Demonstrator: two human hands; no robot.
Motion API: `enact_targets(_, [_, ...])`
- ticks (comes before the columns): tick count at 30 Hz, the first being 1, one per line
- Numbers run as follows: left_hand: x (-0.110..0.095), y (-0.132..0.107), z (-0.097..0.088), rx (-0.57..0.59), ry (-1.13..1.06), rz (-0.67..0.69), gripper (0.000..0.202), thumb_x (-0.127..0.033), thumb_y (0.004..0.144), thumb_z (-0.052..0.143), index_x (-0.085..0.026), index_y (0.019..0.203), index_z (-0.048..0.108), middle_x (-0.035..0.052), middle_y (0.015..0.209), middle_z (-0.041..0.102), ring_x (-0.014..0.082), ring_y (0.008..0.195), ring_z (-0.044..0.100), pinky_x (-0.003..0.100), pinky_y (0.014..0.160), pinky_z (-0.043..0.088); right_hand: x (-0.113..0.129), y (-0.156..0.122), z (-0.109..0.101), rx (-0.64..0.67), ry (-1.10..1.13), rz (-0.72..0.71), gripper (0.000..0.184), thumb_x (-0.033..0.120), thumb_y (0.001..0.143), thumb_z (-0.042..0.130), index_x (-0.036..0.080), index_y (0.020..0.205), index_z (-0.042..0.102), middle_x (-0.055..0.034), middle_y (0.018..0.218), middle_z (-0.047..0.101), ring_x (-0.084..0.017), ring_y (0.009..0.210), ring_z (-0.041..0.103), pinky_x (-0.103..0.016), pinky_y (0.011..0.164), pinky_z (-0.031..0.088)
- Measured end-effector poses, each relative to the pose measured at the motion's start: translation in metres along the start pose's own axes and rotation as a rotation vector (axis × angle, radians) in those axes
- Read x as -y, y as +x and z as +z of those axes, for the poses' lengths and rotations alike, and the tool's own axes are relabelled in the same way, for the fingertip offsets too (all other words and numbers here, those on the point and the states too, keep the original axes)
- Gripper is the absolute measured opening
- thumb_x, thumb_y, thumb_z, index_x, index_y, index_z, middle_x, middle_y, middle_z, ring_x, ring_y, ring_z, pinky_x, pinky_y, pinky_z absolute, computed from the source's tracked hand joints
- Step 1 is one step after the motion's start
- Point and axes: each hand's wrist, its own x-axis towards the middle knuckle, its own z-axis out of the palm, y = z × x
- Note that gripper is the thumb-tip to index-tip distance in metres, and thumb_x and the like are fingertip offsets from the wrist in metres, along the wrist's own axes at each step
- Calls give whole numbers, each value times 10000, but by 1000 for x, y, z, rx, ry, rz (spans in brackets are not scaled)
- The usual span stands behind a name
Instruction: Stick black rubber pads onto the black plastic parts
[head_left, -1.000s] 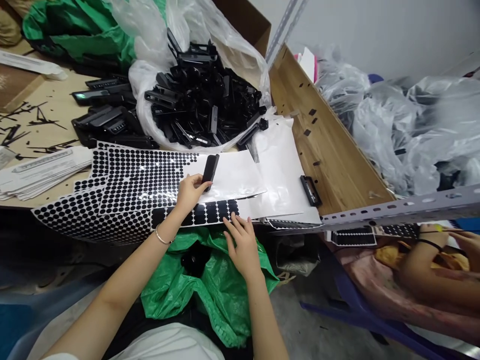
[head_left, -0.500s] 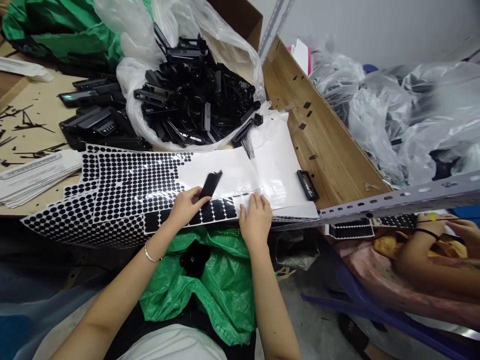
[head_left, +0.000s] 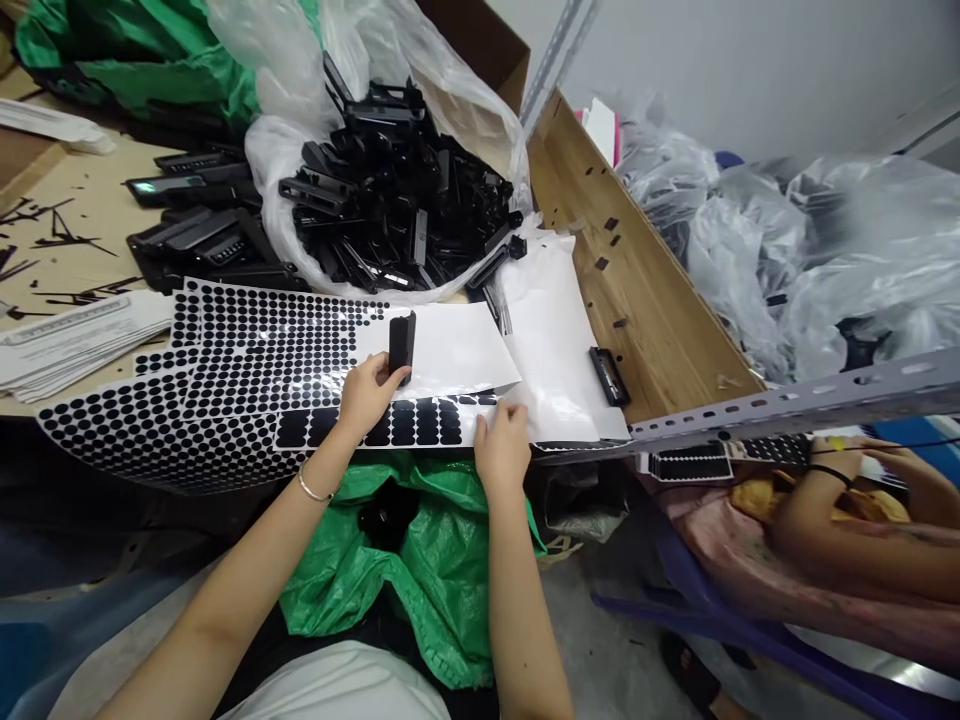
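Observation:
My left hand (head_left: 365, 398) pinches a narrow black plastic piece (head_left: 402, 347) between thumb and fingers, holding it nearly upright above the white backing sheet (head_left: 457, 345). Beneath that wrist runs a strip of black square stickers (head_left: 416, 424) along the table's front edge. At the strip's right end, my right hand (head_left: 504, 445) has its fingers curled and closed over the edge of the sticker sheet; its fingertips are partly hidden. Sheets of round black stickers (head_left: 247, 350) lie to the left, overlapping one another.
Behind the sheets, a clear plastic bag (head_left: 268, 200) spills a heap of black plastic parts (head_left: 405, 190). A single black part (head_left: 609, 377) leans by the wooden board (head_left: 645, 290). A green sack (head_left: 405, 590) hangs at my lap. To the right, a co-worker's arm (head_left: 832, 500) is visible.
My left hand has lifted the black plastic piece slightly up and left and turned it more upright. The right hand has shifted slightly down and left, and the view has moved a little.

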Motion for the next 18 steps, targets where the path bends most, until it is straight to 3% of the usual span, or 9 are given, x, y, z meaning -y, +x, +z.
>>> enact_targets(5, [9, 1, 1, -15, -145, -4, 242, -404, 795, 639, -195, 911, 601, 80, 952, 749, 251, 920, 703, 359, 848, 529, 4, 10, 2, 64, 4, 75, 424, 304, 951, 403, 151, 1312, 565, -150, 1177, 616, -265, 922, 630, -339, 669, 449])
enact_targets(11, [12, 6, 3, -28, -399, -32, 348, -323, 743, 693, -200, 1015, 515, 93, 1046, 722, 220, 912, 717, 355, 852, 560, -10, 17, 3, 18, 169, 36, 359, 277, 892, 453, 175, 1176, 648, -81, 963, 662, -233, 866, 598, -315, 686, 422])
enact_targets(15, [2, 2, -3, 87, -597, -123, 522, -326, 656, 784, -209, 1068, 487, 89, 1059, 726, 219, 885, 723, 382, 834, 580, -8, 20, 3, 6, 231, 67, 307, 275, 848, 495, 186, 1096, 652, -72, 930, 660, -234, 857, 594, -317, 687, 425])
enact_targets(18, [-8, -8, -12, 139, -701, -154, 498, -323, 614, 835, -191, 1006, 557, 75, 978, 746, 239, 984, 702, 400, 929, 544, -6, 21, 3, -9, 336, 113, 223, 314, 820, 537, 185, 969, 643, -58, 873, 649, -227, 811, 591, -333, 695, 440])
